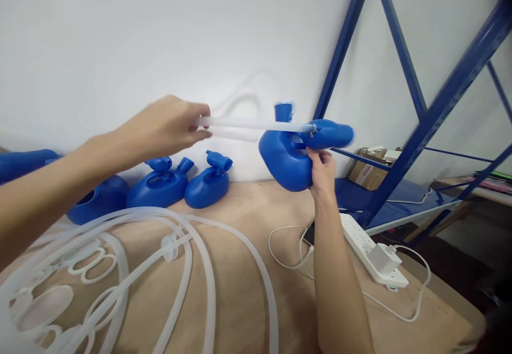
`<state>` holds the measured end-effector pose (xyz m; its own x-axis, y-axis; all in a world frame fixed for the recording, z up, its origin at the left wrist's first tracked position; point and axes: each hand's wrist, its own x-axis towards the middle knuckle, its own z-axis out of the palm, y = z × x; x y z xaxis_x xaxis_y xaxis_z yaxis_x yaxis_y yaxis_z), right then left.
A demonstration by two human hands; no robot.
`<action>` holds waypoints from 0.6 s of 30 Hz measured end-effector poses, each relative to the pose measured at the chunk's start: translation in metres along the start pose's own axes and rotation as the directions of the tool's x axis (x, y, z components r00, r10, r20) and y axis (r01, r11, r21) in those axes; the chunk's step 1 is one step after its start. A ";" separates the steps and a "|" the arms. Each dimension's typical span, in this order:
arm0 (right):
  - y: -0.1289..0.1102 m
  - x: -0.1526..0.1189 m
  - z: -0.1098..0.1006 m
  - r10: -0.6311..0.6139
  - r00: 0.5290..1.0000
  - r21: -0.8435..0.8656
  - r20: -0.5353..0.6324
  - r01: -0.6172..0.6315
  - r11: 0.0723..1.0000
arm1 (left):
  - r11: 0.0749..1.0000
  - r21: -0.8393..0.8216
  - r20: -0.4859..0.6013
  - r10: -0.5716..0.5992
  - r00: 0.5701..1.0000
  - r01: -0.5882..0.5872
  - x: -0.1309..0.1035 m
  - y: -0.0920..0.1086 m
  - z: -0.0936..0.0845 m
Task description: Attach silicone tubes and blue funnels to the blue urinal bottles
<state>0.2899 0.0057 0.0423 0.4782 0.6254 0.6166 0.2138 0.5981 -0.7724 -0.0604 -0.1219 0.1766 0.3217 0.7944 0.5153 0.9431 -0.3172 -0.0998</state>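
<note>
My right hand (323, 170) is closed around the handle area of a blue plastic bottle (286, 162), holding it up above the table. The bottle has a short open neck and a separate rounded blue piece (330, 134) on top. A translucent white hose (256, 123) runs level from that piece to my left hand (180, 122), whose fingers pinch it. The hose appears to meet the blue piece at its left end; motion blur softens the joint. Behind my left forearm, more blue bottles (208, 186) stand along the wall.
Coiled translucent hoses (208, 268) and white rings (100, 268) cover the table's left side. A white power strip (370, 255) with a plugged-in charger, its cable and a phone (309, 234) lie at right. Beyond stands a blue metal rack (400, 178) with a cardboard box (368, 171).
</note>
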 end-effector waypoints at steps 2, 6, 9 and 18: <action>0.008 0.009 -0.014 0.028 0.997 -0.006 -0.078 -0.028 1.000 | 0.991 0.085 -0.146 0.116 0.983 -0.104 -0.001 -0.009 -0.001; 0.034 0.015 -0.035 0.155 0.975 -0.044 -0.157 -0.163 0.986 | 0.973 0.088 -0.198 0.225 0.954 -0.212 0.000 -0.027 0.020; 0.058 0.013 -0.048 0.153 0.974 -0.248 -0.166 -0.192 0.950 | 0.991 0.014 -0.052 0.131 0.990 -0.131 -0.011 -0.039 0.042; 0.112 -0.004 -0.061 0.237 0.965 -0.582 -0.110 -0.256 0.772 | 0.970 -0.225 0.459 0.023 0.888 0.091 -0.176 -0.070 0.087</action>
<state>0.3642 0.0394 -0.0562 0.6059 0.6904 0.3952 0.5386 0.0096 -0.8425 -0.1752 -0.1946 0.0192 0.3458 0.9361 0.0641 0.9254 -0.3516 0.1414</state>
